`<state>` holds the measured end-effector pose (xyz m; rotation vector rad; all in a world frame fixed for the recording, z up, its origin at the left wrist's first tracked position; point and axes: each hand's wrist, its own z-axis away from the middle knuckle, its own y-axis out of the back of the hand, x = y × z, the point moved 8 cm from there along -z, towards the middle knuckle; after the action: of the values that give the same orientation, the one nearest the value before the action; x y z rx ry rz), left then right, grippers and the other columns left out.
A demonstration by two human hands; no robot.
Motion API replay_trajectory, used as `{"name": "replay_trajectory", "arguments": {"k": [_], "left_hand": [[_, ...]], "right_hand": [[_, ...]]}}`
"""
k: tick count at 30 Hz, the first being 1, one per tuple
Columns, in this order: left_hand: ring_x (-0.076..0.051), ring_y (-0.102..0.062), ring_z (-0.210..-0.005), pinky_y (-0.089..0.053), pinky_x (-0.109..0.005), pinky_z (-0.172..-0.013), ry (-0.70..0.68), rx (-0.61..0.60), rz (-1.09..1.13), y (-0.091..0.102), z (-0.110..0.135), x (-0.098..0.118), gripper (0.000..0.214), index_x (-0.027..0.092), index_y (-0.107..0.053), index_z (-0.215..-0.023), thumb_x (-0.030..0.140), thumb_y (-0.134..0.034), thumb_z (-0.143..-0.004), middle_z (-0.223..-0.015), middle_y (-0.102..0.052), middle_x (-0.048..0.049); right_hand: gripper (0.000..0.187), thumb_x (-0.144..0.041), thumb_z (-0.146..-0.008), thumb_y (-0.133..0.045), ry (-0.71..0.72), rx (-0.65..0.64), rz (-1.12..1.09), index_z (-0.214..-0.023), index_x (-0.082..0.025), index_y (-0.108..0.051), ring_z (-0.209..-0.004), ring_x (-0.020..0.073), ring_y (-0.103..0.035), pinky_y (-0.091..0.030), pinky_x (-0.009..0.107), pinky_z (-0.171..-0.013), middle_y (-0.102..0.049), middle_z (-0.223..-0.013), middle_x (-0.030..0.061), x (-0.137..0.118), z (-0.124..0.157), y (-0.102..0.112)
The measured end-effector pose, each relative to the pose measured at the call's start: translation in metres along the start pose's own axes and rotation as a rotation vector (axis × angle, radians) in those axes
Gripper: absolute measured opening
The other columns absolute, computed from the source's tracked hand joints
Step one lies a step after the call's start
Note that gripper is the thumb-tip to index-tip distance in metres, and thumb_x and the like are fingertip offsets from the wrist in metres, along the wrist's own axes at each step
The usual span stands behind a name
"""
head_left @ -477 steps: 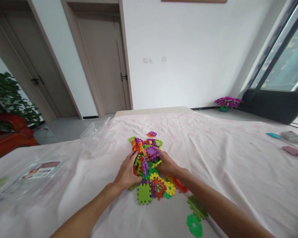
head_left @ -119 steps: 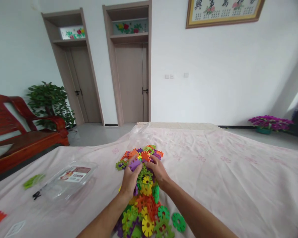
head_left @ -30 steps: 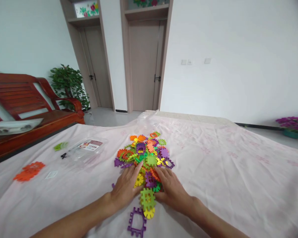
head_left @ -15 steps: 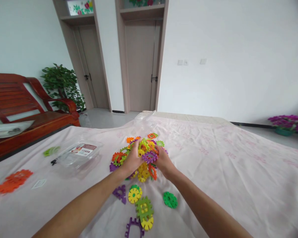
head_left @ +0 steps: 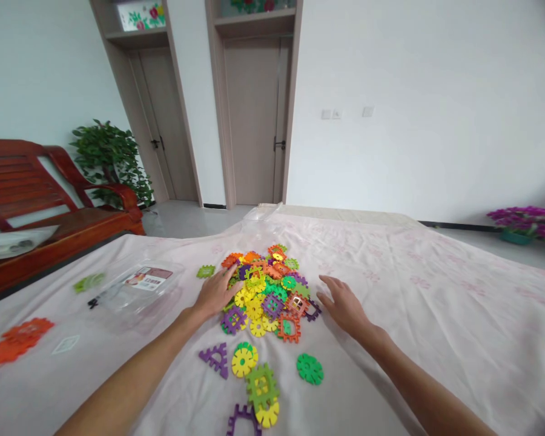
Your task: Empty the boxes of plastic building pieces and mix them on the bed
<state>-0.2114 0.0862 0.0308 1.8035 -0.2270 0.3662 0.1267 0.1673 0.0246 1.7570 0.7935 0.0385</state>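
Observation:
A heap of flat plastic building tiles (head_left: 267, 287) in orange, green, yellow and purple lies on a pale pink cloth (head_left: 413, 290). My left hand (head_left: 215, 290) rests flat against the heap's left edge, fingers spread, holding nothing. To the right of the heap my right hand (head_left: 345, 306) hovers flat and open, just clear of the tiles. Loose pieces lie nearer to me: a purple triangle (head_left: 215, 357), a yellow gear (head_left: 244, 358), a green square (head_left: 260, 383) and a green gear (head_left: 310, 368).
A clear plastic box (head_left: 138, 287) with a label lies left of the heap. Orange tiles (head_left: 18, 339) and a green piece (head_left: 88, 281) sit further left. A crumpled clear bag (head_left: 263, 219) lies behind the heap. A red wooden bench (head_left: 49, 206) stands beyond the left edge.
Half a second ago both hands were cupped around a lifted bunch of tiles. Now the tiles lie spread on the cloth and both hands have drawn apart, open, to either side.

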Motion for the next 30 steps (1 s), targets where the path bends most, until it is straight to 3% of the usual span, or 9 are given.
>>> {"name": "replay_trajectory", "arguments": {"k": [5,10,13,17,21,23,25,28,30], "left_hand": [[-0.027,-0.033,-0.142,-0.028,-0.041,-0.113,0.014,0.021,0.067,-0.021,-0.001,0.034,0.072,0.019,-0.024,-0.151,0.05,-0.044,-0.09,-0.155,-0.034,-0.0122],[-0.038,-0.022,-0.145,-0.017,-0.058,-0.114,-0.001,0.034,0.184,-0.04,0.005,0.106,0.08,0.024,-0.018,-0.154,0.053,-0.051,-0.086,-0.156,-0.031,-0.0139],[-0.043,-0.018,-0.145,-0.005,-0.068,-0.111,-0.036,-0.062,0.317,-0.058,0.003,0.159,0.076,0.031,-0.028,-0.151,0.052,-0.055,-0.083,-0.158,-0.027,-0.0118],[-0.045,-0.01,-0.146,0.001,-0.071,-0.11,-0.109,-0.255,0.502,-0.083,-0.002,0.226,0.081,0.032,-0.028,-0.151,0.058,-0.057,-0.08,-0.16,-0.021,-0.0111],[-0.036,-0.018,-0.146,-0.012,-0.061,-0.117,-0.306,-0.343,0.641,-0.086,-0.001,0.267,0.071,0.027,-0.038,-0.148,0.059,-0.05,-0.086,-0.157,-0.028,-0.0121],[-0.029,-0.035,-0.14,-0.024,-0.049,-0.117,-0.4,-0.223,0.697,-0.07,-0.005,0.262,0.056,0.024,-0.054,-0.137,0.054,-0.044,-0.091,-0.148,-0.045,-0.0108],[-0.023,-0.047,-0.13,-0.031,-0.041,-0.115,-0.413,-0.036,0.653,-0.048,-0.014,0.235,0.044,0.023,-0.065,-0.122,0.046,-0.04,-0.095,-0.134,-0.059,-0.0075],[-0.021,-0.045,-0.132,-0.03,-0.038,-0.115,-0.141,0.147,0.231,-0.027,-0.039,0.157,0.039,0.029,-0.064,-0.122,0.04,-0.039,-0.095,-0.136,-0.057,-0.0028],[-0.031,-0.03,-0.141,-0.019,-0.053,-0.116,0.031,0.182,0.129,-0.017,-0.055,0.101,0.049,0.022,-0.052,-0.136,0.041,-0.042,-0.092,-0.148,-0.043,-0.0117]], "right_hand": [[0.046,-0.04,-0.092,-0.042,-0.051,0.038,0.001,-0.126,-0.015,-0.061,-0.121,0.0296,-0.053,-0.04,0.045,-0.104,-0.061,-0.13,0.0144,0.041,0.009,-0.007],[0.047,-0.044,-0.092,-0.038,-0.097,0.086,-0.182,-0.118,-0.018,-0.067,-0.116,0.0274,-0.058,-0.04,0.043,-0.105,-0.067,-0.121,0.0121,0.044,0.006,-0.005],[0.051,-0.048,-0.092,-0.035,-0.232,0.166,-0.376,-0.118,-0.017,-0.067,-0.115,0.0263,-0.059,-0.041,0.042,-0.104,-0.067,-0.12,0.0119,0.058,0.01,0.004],[0.055,-0.053,-0.09,-0.037,-0.358,0.306,-0.56,-0.118,-0.016,-0.067,-0.117,0.0263,-0.058,-0.041,0.042,-0.105,-0.066,-0.123,0.0111,0.084,0.02,0.018],[0.056,-0.054,-0.089,-0.037,-0.406,0.413,-0.614,-0.117,-0.017,-0.068,-0.115,0.0266,-0.059,-0.043,0.041,-0.102,-0.066,-0.122,0.0106,0.107,0.027,0.029],[0.057,-0.054,-0.089,-0.036,-0.435,0.436,-0.602,-0.118,-0.018,-0.068,-0.112,0.027,-0.06,-0.045,0.041,-0.099,-0.067,-0.121,0.0102,0.116,0.028,0.031],[0.057,-0.055,-0.09,-0.035,-0.442,0.446,-0.577,-0.117,-0.018,-0.068,-0.109,0.027,-0.061,-0.045,0.042,-0.098,-0.067,-0.12,0.0098,0.119,0.029,0.032],[0.056,-0.055,-0.091,-0.034,-0.385,0.42,-0.516,-0.112,-0.018,-0.071,-0.113,0.0274,-0.058,-0.041,0.042,-0.103,-0.067,-0.12,0.0104,0.114,0.023,0.031],[0.057,-0.055,-0.091,-0.033,-0.333,0.389,-0.478,-0.108,-0.017,-0.072,-0.116,0.0276,-0.057,-0.039,0.042,-0.105,-0.068,-0.118,0.0116,0.108,0.019,0.029]]}}
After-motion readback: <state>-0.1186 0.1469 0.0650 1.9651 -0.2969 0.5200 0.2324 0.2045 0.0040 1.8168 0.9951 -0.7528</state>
